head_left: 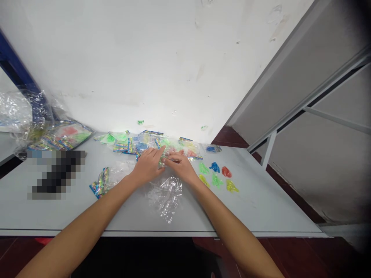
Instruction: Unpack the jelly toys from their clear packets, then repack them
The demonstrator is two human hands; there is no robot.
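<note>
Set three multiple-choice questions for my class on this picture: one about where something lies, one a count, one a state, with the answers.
1. Where do the loose coloured shapes lie?
A. On the table, right of the right hand
B. Inside a packet
C. On the floor

2. How many loose shapes are in that group?
A. Four
B. Six
C. Nine

3. What state is the clear plastic film near the table's front edge in?
A. Folded flat
B. Rolled tight
C. Crumpled

Answers:
1. A, they sit on the tabletop beside that hand.
2. B, three lie behind three.
3. C, it lies in irregular creases.
</note>
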